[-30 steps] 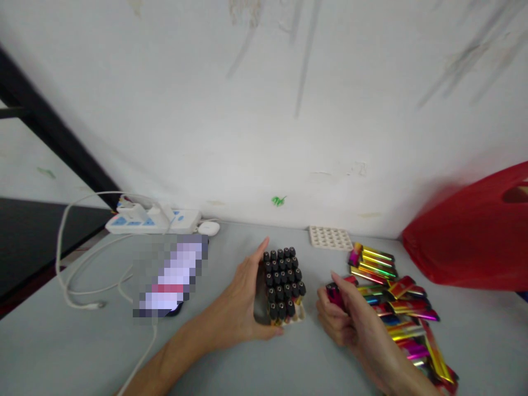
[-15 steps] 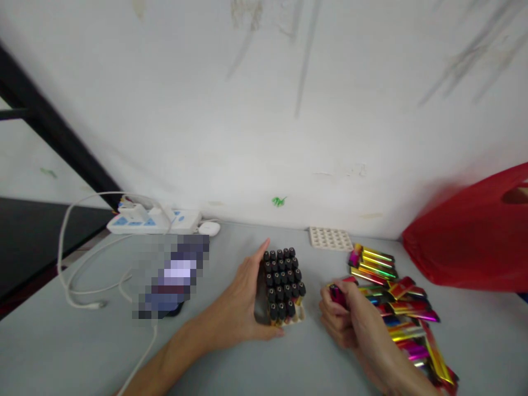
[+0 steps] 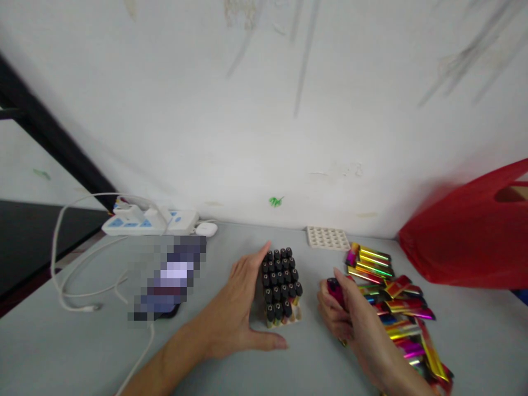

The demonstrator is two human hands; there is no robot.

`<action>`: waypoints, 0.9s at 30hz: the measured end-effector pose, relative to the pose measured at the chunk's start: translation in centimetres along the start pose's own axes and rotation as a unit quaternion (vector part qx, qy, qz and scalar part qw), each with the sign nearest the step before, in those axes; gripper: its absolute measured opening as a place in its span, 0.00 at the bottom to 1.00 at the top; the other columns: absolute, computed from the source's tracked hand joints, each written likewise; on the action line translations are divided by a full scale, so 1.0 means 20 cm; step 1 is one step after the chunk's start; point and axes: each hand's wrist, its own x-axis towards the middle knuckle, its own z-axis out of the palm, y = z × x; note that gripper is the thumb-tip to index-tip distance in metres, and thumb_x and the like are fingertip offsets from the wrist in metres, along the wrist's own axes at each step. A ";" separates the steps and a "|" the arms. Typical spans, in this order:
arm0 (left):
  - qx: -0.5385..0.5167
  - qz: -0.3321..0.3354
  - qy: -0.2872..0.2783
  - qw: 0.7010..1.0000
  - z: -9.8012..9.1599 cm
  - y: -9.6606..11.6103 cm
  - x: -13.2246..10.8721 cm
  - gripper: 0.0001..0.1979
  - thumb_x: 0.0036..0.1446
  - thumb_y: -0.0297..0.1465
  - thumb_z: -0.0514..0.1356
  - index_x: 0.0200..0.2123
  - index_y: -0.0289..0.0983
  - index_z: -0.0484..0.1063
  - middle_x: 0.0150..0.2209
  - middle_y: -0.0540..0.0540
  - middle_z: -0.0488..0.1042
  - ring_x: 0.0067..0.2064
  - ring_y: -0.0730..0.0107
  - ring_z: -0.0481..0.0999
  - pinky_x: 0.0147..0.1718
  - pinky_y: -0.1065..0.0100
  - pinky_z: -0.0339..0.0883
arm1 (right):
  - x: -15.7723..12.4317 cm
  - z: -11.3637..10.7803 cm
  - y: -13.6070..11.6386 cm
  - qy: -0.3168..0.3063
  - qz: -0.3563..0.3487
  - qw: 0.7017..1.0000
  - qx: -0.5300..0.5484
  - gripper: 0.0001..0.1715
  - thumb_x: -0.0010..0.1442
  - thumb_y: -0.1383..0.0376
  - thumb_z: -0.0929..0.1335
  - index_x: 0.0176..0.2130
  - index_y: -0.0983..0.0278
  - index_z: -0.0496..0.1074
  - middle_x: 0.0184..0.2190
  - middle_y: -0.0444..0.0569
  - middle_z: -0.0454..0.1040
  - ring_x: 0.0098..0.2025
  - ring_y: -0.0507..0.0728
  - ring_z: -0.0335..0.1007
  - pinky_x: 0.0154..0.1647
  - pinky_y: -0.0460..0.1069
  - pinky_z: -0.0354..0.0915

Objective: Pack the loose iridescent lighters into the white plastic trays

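Left hand (image 3: 236, 312), spread wide, should brace the tray (image 3: 296, 314) lightly; right hand (image 3: 348, 316), gripping a magenta piece (image 3: 336, 292), should hold it upright.

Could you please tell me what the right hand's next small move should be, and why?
Probably move the right hand, gripping a magenta piece, toward the tray, because bare holes show at its near right corner, beside upright black-topped pieces.
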 end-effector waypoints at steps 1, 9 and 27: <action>-0.009 0.004 0.001 1.000 -0.01 0.00 0.00 0.76 0.51 0.57 0.78 0.82 0.53 0.25 0.81 0.35 0.47 0.79 0.24 0.52 0.76 0.27 0.49 | 0.00 0.00 0.00 0.000 0.001 1.000 0.001 0.40 0.59 0.31 0.72 0.24 0.59 0.58 0.20 0.34 0.45 0.23 0.48 0.31 0.22 0.47 0.32; -0.020 0.028 0.037 0.999 -0.02 -0.02 -0.01 0.57 0.66 0.64 0.60 0.82 0.55 0.27 0.80 0.38 0.52 0.78 0.30 0.56 0.74 0.27 0.52 | 0.01 0.00 0.00 0.004 -0.001 1.000 -0.003 0.40 0.57 0.31 0.73 0.24 0.59 0.60 0.20 0.34 0.47 0.22 0.48 0.32 0.22 0.48 0.34; 0.150 -0.209 0.292 0.921 -0.18 -0.03 -0.02 0.31 0.71 0.49 0.58 0.69 0.39 0.65 0.62 0.35 0.76 0.64 0.40 0.76 0.42 0.52 0.83 | 0.02 0.00 0.01 0.019 -0.011 1.000 0.004 0.41 0.56 0.28 0.72 0.25 0.59 0.61 0.20 0.34 0.47 0.22 0.49 0.34 0.22 0.48 0.35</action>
